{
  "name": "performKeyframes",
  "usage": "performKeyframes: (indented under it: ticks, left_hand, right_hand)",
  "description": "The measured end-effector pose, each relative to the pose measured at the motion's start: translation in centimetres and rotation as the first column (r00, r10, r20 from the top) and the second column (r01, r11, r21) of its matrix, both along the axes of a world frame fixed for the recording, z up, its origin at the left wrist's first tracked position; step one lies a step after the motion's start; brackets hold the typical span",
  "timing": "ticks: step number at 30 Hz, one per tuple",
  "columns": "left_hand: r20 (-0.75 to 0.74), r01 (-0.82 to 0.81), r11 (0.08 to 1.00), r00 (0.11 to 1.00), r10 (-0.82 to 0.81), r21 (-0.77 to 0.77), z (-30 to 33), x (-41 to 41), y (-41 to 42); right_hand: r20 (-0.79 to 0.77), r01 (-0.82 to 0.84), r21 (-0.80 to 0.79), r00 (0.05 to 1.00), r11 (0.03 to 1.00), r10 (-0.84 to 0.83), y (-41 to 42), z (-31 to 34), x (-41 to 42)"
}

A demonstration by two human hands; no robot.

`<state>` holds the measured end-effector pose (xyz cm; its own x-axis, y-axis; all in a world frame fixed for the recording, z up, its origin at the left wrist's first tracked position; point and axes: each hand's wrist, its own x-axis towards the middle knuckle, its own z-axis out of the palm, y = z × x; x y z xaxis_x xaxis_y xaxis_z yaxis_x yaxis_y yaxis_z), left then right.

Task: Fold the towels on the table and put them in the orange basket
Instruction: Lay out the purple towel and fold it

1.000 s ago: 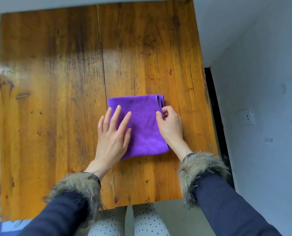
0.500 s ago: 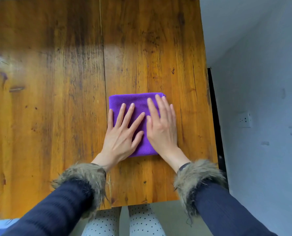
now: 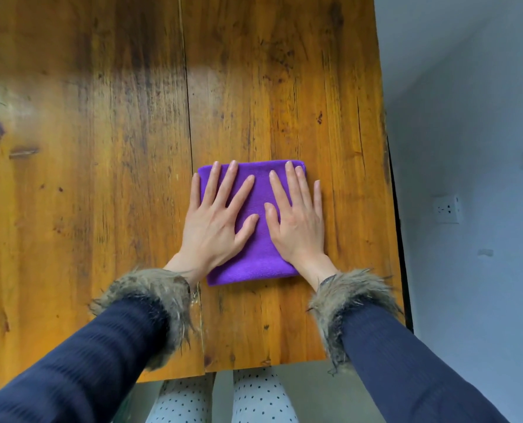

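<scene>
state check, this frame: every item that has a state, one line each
purple towel: folded into a compact rectangle, lying flat on the table, not yet in any basket
left hand: fingers straight and spread, palm down, pressing on the towel
right hand: fingers straight, palm down, pressing on the towel's right part
wooden table: bears the towel near its right edge
orange basket: not in view

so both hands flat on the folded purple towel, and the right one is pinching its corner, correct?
Not quite. In the head view the right hand pinches nothing: its fingers lie straight and flat on the folded purple towel, just like the left hand. Both press it against the wooden table.
</scene>
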<state>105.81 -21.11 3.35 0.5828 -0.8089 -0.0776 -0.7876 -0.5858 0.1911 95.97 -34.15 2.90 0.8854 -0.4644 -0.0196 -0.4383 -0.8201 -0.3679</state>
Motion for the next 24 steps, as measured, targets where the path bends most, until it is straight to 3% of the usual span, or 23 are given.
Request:
performKeyframes:
  ticks: [6, 10, 13, 15, 17, 20, 22, 24]
  left_hand:
    - [-0.062, 0.005, 1.0, 0.998, -0.006, -0.019, 0.0, -4.5, 3.6]
    - [-0.121, -0.027, 1.0, 0.992, 0.027, -0.003, 0.3, -5.1, 3.6]
    - [-0.256, -0.157, 0.968, 0.961, 0.105, -0.194, 1.2, -4.8, 3.3]
    - [-0.299, -0.334, 0.891, 0.923, 0.243, -0.309, 1.8, -4.4, 3.6]
    - [-0.415, -0.571, 0.754, 0.802, 0.429, -0.323, 2.3, -3.7, 3.8]
    - [-0.739, -0.874, 0.472, 0.395, 0.547, -0.117, 3.0, -2.6, 3.6]
    - [-0.813, -0.904, 0.427, 0.253, 0.525, -0.005, 2.9, -1.8, 3.4]
    - [-0.82, -0.882, 0.467, 0.224, 0.527, 0.06, 2.9, -1.5, 3.2]
  right_hand:
    - [0.007, 0.038, -0.019, 0.999, 0.999, -0.038, 1.4, 0.5, -3.8]
    - [-0.043, 0.055, 0.067, 0.998, 0.996, -0.052, 2.1, 0.8, -4.8]
    - [0.053, 0.13, 0.131, 0.989, 0.983, -0.138, 2.2, 1.8, -4.0]
    - [0.087, 0.278, 0.267, 0.947, 0.923, -0.311, 1.8, 2.7, -3.6]
    - [-0.017, 0.45, 0.433, 0.87, 0.781, -0.493, 1.1, 3.2, -2.9]
    - [-0.224, 0.621, 0.512, 0.763, 0.593, -0.606, -0.4, 3.5, -1.5]
    - [-0.323, 0.654, 0.501, 0.749, 0.567, -0.579, -1.5, 3.5, -0.7]
    - [-0.403, 0.671, 0.499, 0.74, 0.548, -0.539, -2.3, 3.2, -0.3]
